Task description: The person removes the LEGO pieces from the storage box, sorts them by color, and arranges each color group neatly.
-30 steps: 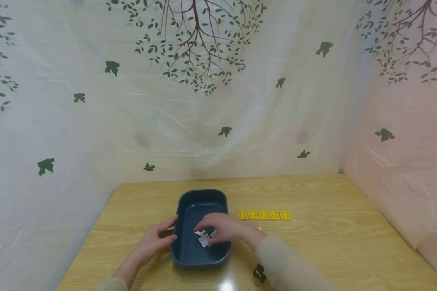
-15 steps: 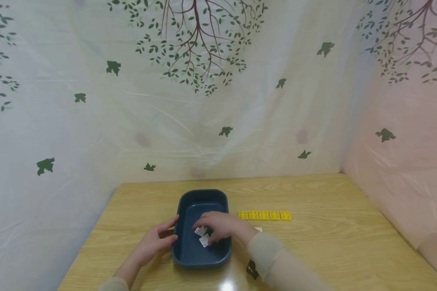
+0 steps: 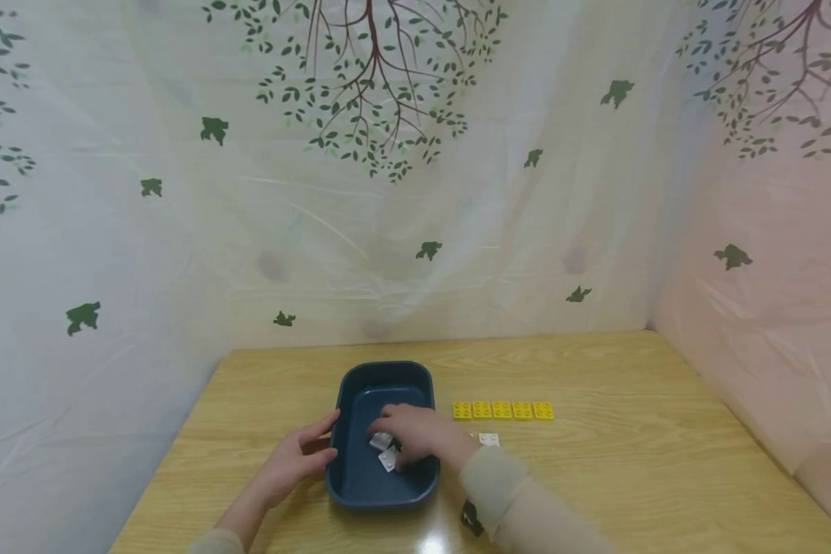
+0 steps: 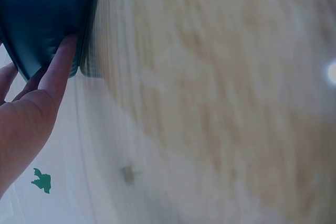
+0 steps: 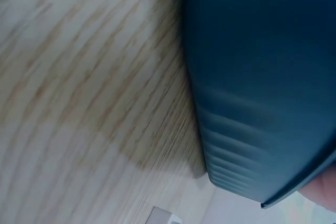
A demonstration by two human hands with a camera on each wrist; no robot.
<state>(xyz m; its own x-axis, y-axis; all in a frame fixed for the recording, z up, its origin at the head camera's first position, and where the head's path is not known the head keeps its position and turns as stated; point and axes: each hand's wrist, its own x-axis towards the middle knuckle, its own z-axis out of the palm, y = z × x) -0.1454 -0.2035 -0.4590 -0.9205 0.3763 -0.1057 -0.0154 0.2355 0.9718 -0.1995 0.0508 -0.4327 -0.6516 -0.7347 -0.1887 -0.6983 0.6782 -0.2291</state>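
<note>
My left hand [image 3: 287, 464] rests its straight fingertips on the left outer side of a dark blue rectangular tray [image 3: 346, 485]; the left wrist view shows its fingers [image 4: 58, 69] against the tray wall. Reaching over the tray's right rim, my right hand [image 3: 415, 432] has bent fingers low among white toy bricks. One white brick [image 3: 381, 441] lies under the fingertips, another white brick [image 3: 387, 460] beside the thumb. I cannot tell whether it grips one. In the right wrist view the tray's outer wall [image 5: 252, 93] hides most of that hand.
Right of the tray, several yellow bricks [image 3: 502, 410] form a straight row on the wooden table [image 3: 630, 462]. A white brick [image 3: 488, 439] sits just in front of that row, partly beside my right forearm. A small black device [image 3: 471, 518] hangs by the right sleeve. Printed sheeting [image 3: 360, 261] stands behind.
The white brick under my right fingertips has turned and now lies flatter. My right forearm has swung slightly left, uncovering more of the white brick on the table. The left hand stays put.
</note>
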